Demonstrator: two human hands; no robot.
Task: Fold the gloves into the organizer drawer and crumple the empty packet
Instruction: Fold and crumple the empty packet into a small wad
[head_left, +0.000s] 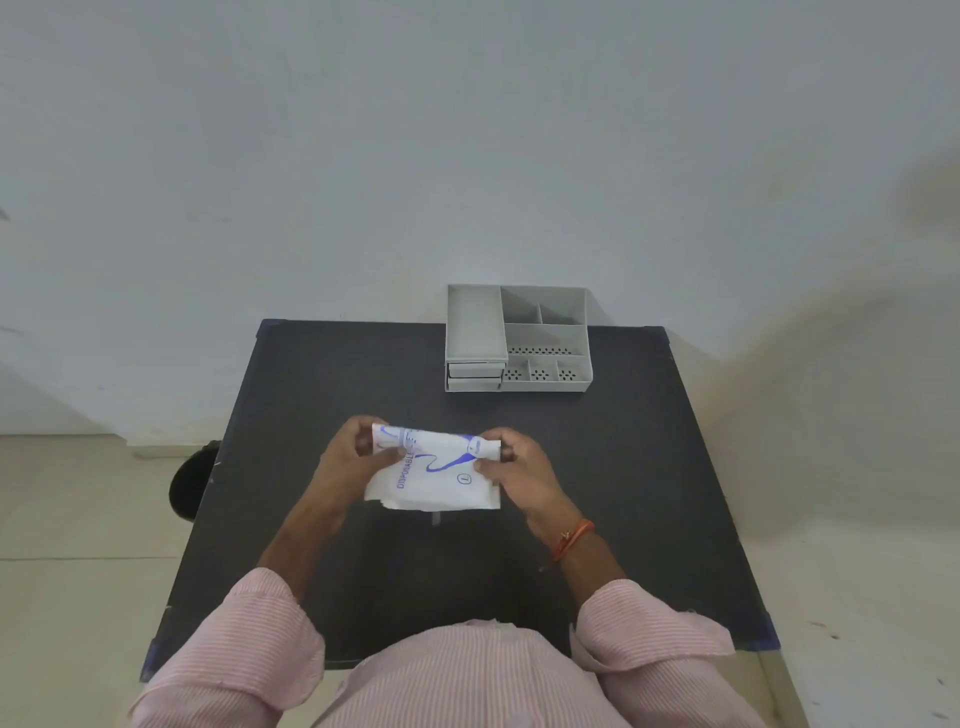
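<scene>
A white glove packet (434, 480) with blue print, reading "DISPOSABLE", is held above the middle of the dark table (363, 374). My left hand (358, 447) pinches its upper left corner. My right hand (514, 465) grips its upper right edge. The gloves themselves are not visible; whether they are inside the packet cannot be told. A grey organizer (519, 338) stands at the table's far edge, with open compartments on its right and small drawers (474, 376) stacked on its left front. The drawers look closed.
The table stands against a pale wall (467, 156). A dark round object (192, 483) sits on the floor beside the table's left edge. Light floor tiles (78, 519) lie on both sides.
</scene>
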